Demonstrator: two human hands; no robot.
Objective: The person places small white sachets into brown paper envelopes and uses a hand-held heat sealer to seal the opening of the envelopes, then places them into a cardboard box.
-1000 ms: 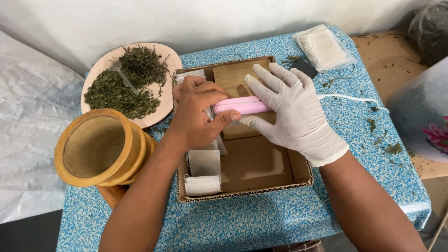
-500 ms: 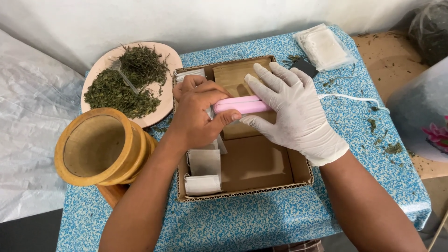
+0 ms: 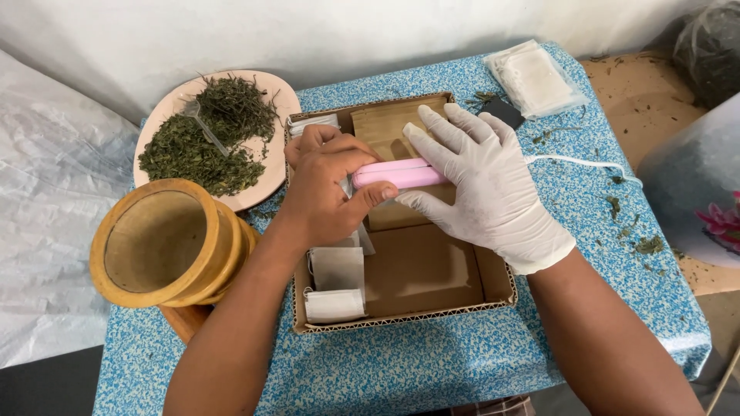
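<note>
A slim pink bar-shaped sealing tool (image 3: 398,173), glossy and rounded along its edges, is held level over the open cardboard box (image 3: 420,271), lying crosswise from left to right. Its right part is covered from above, so only the left end and middle are seen. A white cable (image 3: 583,162) is seen running off from its right side across the tabletop. Beneath its left end a small white paper sachet (image 3: 357,237) is pinched, mostly hidden.
</note>
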